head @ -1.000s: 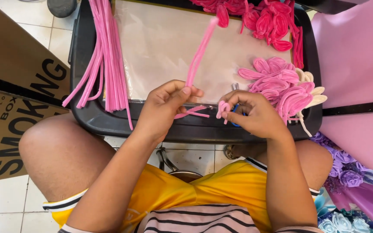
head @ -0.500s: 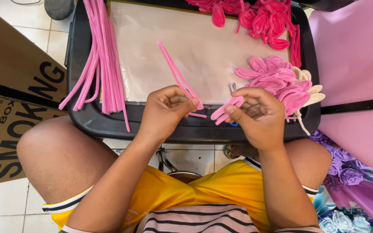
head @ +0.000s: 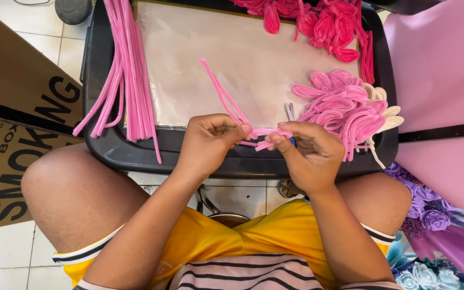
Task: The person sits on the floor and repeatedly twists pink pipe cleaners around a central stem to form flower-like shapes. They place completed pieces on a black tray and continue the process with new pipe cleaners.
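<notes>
Over the black tray [head: 108,145], left hand [head: 208,140] and right hand [head: 310,153] pinch one pink pipe cleaner [head: 226,102]; petal loops [head: 345,107] beside.

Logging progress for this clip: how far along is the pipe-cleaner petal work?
Done: light pink petal loops and darker ones lie piled on the black tray. In hand: the left hand and right hand pinch one pink pipe cleaner, bent near the fingers. Left: a bundle of straight pipe cleaners lies unbent.
</notes>
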